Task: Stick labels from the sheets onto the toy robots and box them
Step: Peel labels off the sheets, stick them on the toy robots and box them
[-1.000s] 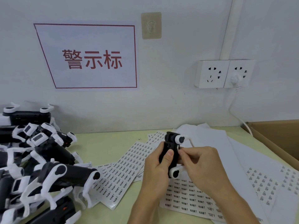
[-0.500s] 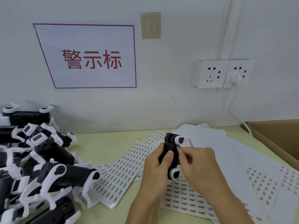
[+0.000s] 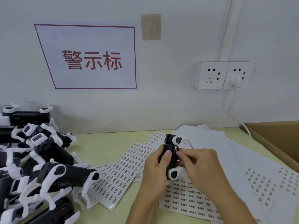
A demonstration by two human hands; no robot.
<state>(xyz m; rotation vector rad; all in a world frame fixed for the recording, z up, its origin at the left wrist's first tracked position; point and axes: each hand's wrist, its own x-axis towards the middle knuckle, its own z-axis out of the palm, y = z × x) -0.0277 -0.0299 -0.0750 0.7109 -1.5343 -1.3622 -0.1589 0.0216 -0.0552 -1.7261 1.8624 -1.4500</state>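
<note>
Gripping a black-and-white toy robot (image 3: 171, 156) above the label sheets, I am wrapping my left hand (image 3: 156, 171) round its body with the thumb lying on the black face. My right hand (image 3: 201, 165) is pinching at the toy's right edge, fingertips (image 3: 179, 154) pressed together against it; whether a label is caught between them I cannot tell. My hands are hiding most of the toy's lower half and part of the label sheet (image 3: 189, 198) lying under them. More sheets (image 3: 127, 168) are fanning out to the left on the pale green table (image 3: 103, 147), and blank backing papers (image 3: 215, 143) are spreading to the right. A heap of toy robots (image 3: 40, 168) is crowding the left edge, well apart from my hands. A cardboard box (image 3: 278, 143) is sitting at the far right. On the wall behind, a red-framed sign (image 3: 90, 59), a double socket (image 3: 224, 75) with one plug and a white cable (image 3: 234, 115) are showing.
</note>
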